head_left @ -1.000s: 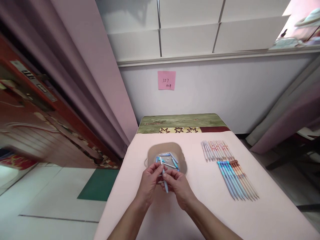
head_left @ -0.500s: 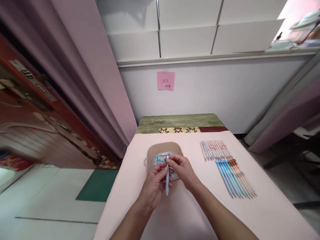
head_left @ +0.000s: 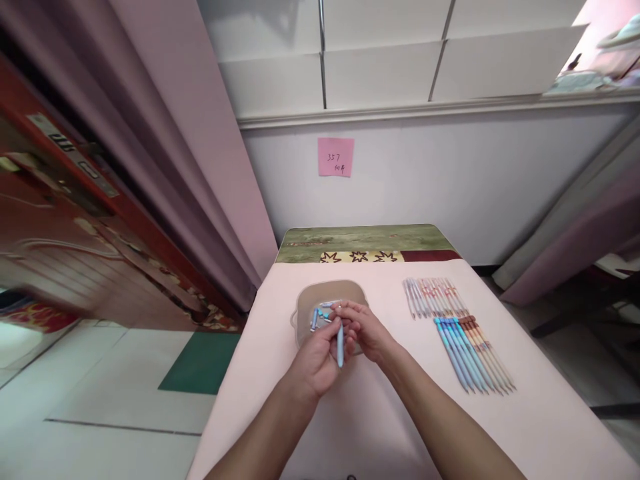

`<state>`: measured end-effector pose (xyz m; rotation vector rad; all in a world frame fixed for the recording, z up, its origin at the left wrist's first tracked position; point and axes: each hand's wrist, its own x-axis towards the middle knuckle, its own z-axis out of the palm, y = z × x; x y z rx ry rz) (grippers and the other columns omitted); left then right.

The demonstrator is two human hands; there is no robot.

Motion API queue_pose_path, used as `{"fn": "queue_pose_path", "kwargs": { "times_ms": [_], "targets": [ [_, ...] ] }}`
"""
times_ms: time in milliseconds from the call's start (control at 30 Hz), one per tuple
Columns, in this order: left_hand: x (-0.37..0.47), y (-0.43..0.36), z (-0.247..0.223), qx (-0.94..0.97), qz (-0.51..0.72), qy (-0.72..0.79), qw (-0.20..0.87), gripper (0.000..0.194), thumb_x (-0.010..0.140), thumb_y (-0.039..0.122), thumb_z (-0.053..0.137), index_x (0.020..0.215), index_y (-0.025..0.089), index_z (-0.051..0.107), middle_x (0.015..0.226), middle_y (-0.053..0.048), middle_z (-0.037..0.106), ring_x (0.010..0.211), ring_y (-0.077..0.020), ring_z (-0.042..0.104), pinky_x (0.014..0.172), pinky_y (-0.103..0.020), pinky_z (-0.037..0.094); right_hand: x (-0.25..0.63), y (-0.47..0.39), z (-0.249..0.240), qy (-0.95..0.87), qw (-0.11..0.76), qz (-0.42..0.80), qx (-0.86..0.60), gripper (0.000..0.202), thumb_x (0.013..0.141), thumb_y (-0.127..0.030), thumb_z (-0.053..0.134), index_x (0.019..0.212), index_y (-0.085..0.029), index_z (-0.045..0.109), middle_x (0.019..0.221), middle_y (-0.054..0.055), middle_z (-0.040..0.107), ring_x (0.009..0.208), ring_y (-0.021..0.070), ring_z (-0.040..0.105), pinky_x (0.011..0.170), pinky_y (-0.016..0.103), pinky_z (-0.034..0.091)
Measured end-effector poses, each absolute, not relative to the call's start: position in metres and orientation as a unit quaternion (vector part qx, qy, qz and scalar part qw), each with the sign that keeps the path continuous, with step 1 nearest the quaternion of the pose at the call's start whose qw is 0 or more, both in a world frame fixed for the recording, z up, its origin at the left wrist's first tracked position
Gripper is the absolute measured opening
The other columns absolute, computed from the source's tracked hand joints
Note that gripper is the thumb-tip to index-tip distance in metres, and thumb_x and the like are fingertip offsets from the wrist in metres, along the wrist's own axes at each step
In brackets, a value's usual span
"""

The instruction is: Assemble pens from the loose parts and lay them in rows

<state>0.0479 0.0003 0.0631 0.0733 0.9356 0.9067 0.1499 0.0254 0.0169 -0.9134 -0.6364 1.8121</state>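
Observation:
A light blue pen (head_left: 341, 347) points down toward me between my hands. My left hand (head_left: 320, 363) is closed on its barrel, thumb along the side. At the upper end of the pen my right hand (head_left: 367, 331) has its fingers closed together; they cover that end, so any small part there is hidden. Just beyond both hands is a beige plastic basin (head_left: 320, 291) with a side handle. Several small blue and white pen parts (head_left: 315, 319) lie in it, partly covered by my fingers.
To the right lie rows of pens: blue-topped pens (head_left: 457, 357) beside brown-topped pens (head_left: 487, 353), with pale grey and reddish patterned pens (head_left: 435, 298) behind them. The pale pink tabletop (head_left: 400, 400) ends at a wall with a pink note (head_left: 335, 157). A red door (head_left: 100, 253) stands left.
The pen has tilted and less of it shows below my left hand. My right hand has closed in around its upper end. The view has shifted slightly.

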Motion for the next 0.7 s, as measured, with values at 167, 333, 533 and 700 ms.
{"fn": "queue_pose_path", "kwargs": {
  "times_ms": [167, 333, 533, 700],
  "targets": [
    [0.054, 0.003, 0.077, -0.009, 0.445, 0.448, 0.775, 0.014, 0.090, 0.010, 0.046, 0.084, 0.010, 0.058, 0.068, -0.006, 0.064, 0.050, -0.0076, 0.061, 0.050, -0.016, 0.054, 0.148, 0.030, 0.013, -0.262, 0.503, 0.731, -0.380, 0.033, 0.060, -0.037, 0.079, 0.078, -0.011, 0.068, 0.065, 0.001, 0.065, 0.054, 0.0068, 0.054, 0.053, 0.018, 0.042],
    [0.058, 0.005, 0.085, -0.039, 0.484, 0.436, 0.758, 0.014, 0.089, 0.006, 0.045, 0.084, 0.010, 0.057, 0.068, -0.004, 0.064, 0.054, -0.0096, 0.064, 0.052, -0.017, 0.057, 0.144, 0.027, 0.012, -0.256, 0.508, 0.728, -0.383, 0.037, 0.062, -0.046, 0.076, 0.079, -0.013, 0.069, 0.067, 0.001, 0.065, 0.061, 0.0107, 0.056, 0.060, 0.022, 0.044],
    [0.060, 0.002, 0.084, -0.032, 0.503, 0.435, 0.746, 0.011, 0.088, 0.003, 0.045, 0.086, 0.008, 0.055, 0.072, -0.007, 0.065, 0.058, -0.0126, 0.067, 0.048, -0.016, 0.056, 0.143, 0.024, 0.013, -0.247, 0.510, 0.728, -0.386, 0.027, 0.062, -0.039, 0.075, 0.067, -0.015, 0.065, 0.061, -0.002, 0.059, 0.058, 0.0094, 0.050, 0.058, 0.021, 0.041],
    [0.060, 0.003, 0.081, -0.039, 0.505, 0.444, 0.739, 0.011, 0.089, 0.004, 0.045, 0.085, 0.010, 0.054, 0.072, -0.006, 0.064, 0.056, -0.0110, 0.066, 0.049, -0.017, 0.057, 0.142, 0.024, 0.011, -0.246, 0.506, 0.731, -0.387, 0.022, 0.063, -0.034, 0.072, 0.062, -0.015, 0.062, 0.059, -0.002, 0.058, 0.056, 0.0093, 0.049, 0.057, 0.021, 0.039]
  ]
}}
